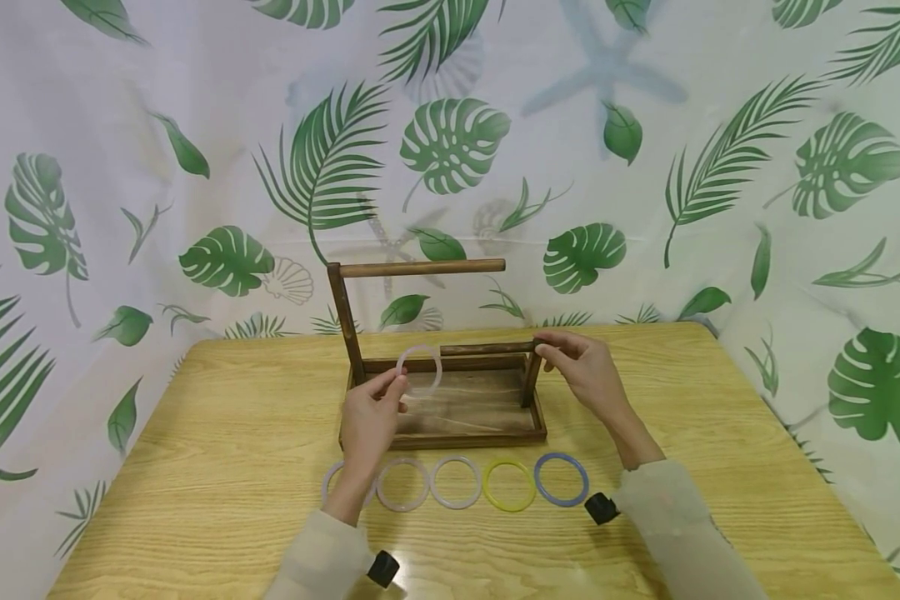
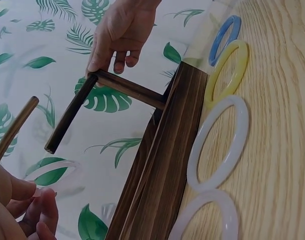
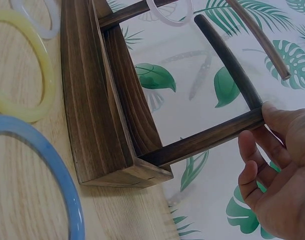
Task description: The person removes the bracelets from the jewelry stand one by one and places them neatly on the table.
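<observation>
My left hand pinches a pale translucent bangle between thumb and fingers, raised in front of a dark wooden bangle stand. The ring hangs left of the free end of the stand's lower bar and looks apart from it. With thumb and fingertips, my right hand grips the top of the short right post, where the lower bar joins. In the right wrist view, both bars have free ends. The stand's tray base rests on the table.
Before the stand lies a row of bangles: blue, yellow, white, pale pinkish and a lilac one partly hidden by my left wrist. A leaf-patterned cloth hangs behind the wood-grain table.
</observation>
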`<state>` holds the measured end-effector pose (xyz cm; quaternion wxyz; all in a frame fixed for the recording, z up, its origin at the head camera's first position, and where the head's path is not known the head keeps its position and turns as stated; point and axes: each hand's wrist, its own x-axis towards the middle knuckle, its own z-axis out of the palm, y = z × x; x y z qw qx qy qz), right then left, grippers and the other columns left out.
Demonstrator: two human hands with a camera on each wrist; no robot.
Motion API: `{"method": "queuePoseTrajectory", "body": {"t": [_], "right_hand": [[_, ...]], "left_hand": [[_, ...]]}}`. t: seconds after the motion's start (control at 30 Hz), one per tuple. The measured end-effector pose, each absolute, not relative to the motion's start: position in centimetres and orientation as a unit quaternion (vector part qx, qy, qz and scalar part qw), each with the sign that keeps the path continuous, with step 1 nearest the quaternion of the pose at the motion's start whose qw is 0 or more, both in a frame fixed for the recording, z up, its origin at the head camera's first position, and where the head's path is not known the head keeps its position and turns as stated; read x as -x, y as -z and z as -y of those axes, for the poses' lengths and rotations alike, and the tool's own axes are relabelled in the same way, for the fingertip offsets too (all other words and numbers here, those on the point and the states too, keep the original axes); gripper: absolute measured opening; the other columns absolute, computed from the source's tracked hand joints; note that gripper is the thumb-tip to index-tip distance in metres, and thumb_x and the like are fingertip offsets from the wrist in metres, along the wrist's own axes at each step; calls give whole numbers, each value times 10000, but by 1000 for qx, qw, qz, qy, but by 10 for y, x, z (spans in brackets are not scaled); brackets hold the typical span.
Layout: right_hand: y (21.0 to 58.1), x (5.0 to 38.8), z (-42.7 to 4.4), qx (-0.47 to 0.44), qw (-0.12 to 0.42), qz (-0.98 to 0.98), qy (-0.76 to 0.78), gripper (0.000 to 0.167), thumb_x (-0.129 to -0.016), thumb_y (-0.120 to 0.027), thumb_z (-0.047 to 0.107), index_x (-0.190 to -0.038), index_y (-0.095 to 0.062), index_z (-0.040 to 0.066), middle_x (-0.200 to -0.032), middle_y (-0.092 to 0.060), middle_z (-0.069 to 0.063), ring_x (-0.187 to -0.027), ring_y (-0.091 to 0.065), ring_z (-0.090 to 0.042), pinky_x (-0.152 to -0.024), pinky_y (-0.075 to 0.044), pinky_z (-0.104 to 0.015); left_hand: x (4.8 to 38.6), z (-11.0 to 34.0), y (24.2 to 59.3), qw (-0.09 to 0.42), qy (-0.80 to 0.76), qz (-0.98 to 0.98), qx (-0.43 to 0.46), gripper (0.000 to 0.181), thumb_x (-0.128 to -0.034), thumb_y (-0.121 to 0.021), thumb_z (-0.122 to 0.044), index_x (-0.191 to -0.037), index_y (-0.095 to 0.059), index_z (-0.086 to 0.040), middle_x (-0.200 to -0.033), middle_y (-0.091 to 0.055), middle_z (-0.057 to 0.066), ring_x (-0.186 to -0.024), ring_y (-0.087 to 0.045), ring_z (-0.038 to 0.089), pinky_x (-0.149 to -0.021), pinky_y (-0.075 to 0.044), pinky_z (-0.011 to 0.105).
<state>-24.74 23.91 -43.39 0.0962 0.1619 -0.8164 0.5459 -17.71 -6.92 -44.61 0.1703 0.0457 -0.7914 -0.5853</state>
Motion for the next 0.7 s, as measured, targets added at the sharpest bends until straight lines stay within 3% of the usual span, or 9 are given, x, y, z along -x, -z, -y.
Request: {"method": "queuePoseTrajectory", "body": {"t": [0.2,0.47,0.7], "right_hand": [[434,247,-239,-162,96,816,-546,302,-1028,-681,204,-1260,-728,15,-1117,-722,-189,-814,-652,-216,-514,-380,-244],[433,247,-239,-159,92,814,-551,323,-1027,-684,211,-1268,-720,0,-1141,-716,-194,-826,-657,-211,-531,-400,-244],[434,247,-239,-157,92,818,-546,305,-1027,-682,204,-1270,-725,24,-1123,-720,-185,-813,-647,-193,-521,-389,-242]], "left_hand": [[174,78,446,169,591,788,-45,219,-1012,-697,-167,-1181,-785,-61,-963,-782,132,-618,-673,117,-392,-310,175],[167,87,442,162,604,778,-57,219,-1014,-693,-189,-1185,-791,-93,-955,-787,77,-634,-675,134,-394,-309,181],[163,95,441,168,612,772,-49,229,-1016,-692,-164,-1203,-775,-61,-976,-777,157,-630,-676,126,-420,-324,172]]}}
